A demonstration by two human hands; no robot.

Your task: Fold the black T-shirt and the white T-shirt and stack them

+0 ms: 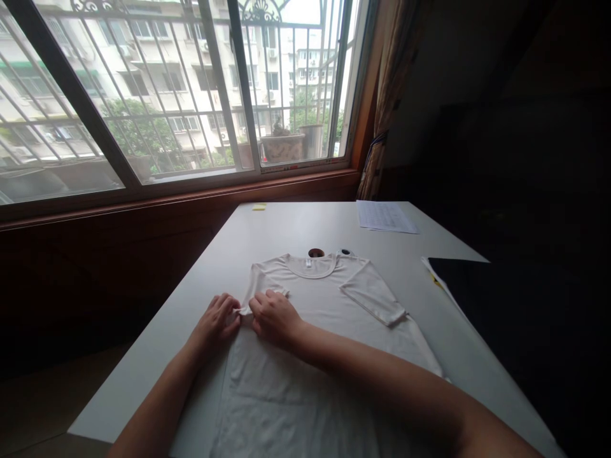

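Note:
A white short-sleeved T-shirt (pixel 324 308) lies spread on the table with its neckline toward the window. My left hand (pixel 220 318) pinches the shirt's edge at its left side, near the underarm. Just to the right, my right hand (pixel 272 316) has its fingers curled on the cloth by the left sleeve, gripping it. The left sleeve is folded inward and partly hidden by this hand. On the other side, the right sleeve lies folded over the shirt's front. My right forearm crosses above the shirt and hides part of its lower body.
The white table (pixel 191 267) narrows toward the window. Printed sheets (pixel 387 217) lie at its far right, a yellow sticky note (pixel 258 207) at its far left. Two rolls of tape, one brown (pixel 316 253), one white (pixel 344 252), sit beyond the collar. Dark cloth (pixel 482 286) covers the right edge.

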